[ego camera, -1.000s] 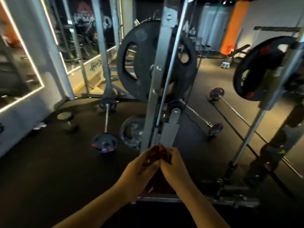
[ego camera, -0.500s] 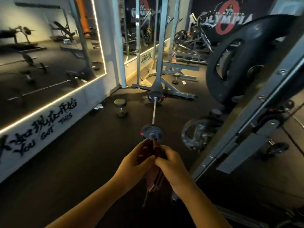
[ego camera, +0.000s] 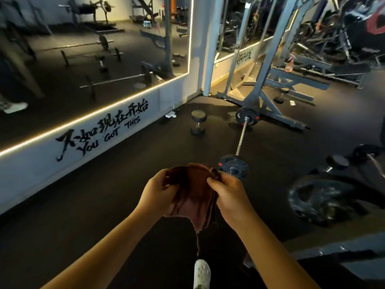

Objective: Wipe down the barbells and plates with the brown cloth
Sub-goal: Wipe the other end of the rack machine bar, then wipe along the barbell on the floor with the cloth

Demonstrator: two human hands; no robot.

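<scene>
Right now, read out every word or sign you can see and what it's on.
"不如现在开始": brush lettering on the white wall band under the mirror.
"YOU GOT THIS": same band, just below.
Black lettering on the farther wall band: too blurred.
Red lettering on the dark banner: unreadable.

1 dumbbell (ego camera: pixel 198 122) stands on end near the lettered wall (ego camera: pixel 31 170) below the mirror (ego camera: pixel 83 59).

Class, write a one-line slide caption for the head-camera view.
Left hand and right hand hold a brown cloth, with a barbell lying on the floor ahead.
</scene>
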